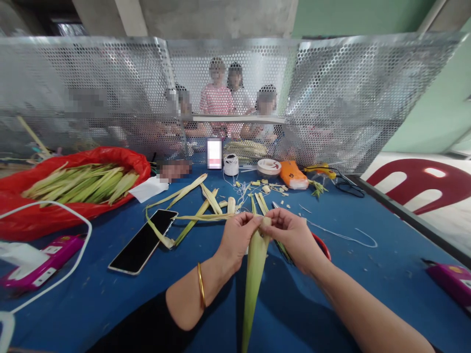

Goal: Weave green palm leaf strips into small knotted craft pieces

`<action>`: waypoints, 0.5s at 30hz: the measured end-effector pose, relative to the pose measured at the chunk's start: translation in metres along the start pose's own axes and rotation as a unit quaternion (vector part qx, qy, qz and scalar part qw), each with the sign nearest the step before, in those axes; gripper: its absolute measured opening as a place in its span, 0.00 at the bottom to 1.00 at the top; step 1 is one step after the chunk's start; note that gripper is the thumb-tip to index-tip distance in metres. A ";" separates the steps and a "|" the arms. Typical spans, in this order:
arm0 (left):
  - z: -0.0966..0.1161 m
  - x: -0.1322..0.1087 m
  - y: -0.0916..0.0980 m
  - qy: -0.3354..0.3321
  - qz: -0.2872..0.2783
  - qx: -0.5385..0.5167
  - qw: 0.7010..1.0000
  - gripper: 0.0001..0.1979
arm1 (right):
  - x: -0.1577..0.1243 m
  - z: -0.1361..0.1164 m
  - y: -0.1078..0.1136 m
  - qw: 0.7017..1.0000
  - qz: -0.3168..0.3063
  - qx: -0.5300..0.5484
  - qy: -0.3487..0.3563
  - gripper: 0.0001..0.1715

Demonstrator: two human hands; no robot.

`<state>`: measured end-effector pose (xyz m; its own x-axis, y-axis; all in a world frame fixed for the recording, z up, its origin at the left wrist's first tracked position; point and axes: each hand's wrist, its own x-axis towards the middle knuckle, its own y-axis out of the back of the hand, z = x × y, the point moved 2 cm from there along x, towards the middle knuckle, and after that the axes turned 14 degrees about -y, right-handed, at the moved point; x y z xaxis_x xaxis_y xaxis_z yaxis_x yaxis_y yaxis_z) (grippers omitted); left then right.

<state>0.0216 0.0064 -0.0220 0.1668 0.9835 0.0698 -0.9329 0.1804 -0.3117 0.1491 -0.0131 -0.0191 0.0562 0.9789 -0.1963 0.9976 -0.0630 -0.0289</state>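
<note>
A long green corn husk (253,284) hangs between my hands over the blue table, its wide end at my fingertips and its tip toward me. My left hand (237,238) pinches its upper left edge between thumb and fingers. On the other side, my right hand (289,235) closes its thumb and fingertips on the same end. Scissors with red handles (324,247) lie partly hidden beneath my right hand. Just beyond my fingers are narrow husk strips (260,203). Several loose pale husk strips (200,215) spread to the left.
A red plastic bag (14,208) of husks stands left, near a dark phone (143,242) and a purple power strip (55,255). Farther back are a thread spool (231,165), a tape roll (269,167) and an orange packet (292,174). People sit and stand behind the perforated metal screen (331,98).
</note>
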 end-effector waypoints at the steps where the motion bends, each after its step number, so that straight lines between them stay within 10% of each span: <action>1: -0.001 0.000 0.000 0.002 0.000 0.002 1.000 0.10 | 0.000 0.001 0.000 1.000 -0.004 0.007 -0.010 0.18; 15: -0.007 0.001 0.001 -0.015 0.031 0.029 0.999 0.09 | -0.001 0.002 -0.002 0.999 0.005 -0.033 0.031 0.13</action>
<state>0.0228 0.0078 -0.0289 0.0991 0.9918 0.0808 -0.9584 0.1170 -0.2605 0.1472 -0.0147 -0.0210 0.0665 0.9887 -0.1343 0.9974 -0.0620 0.0377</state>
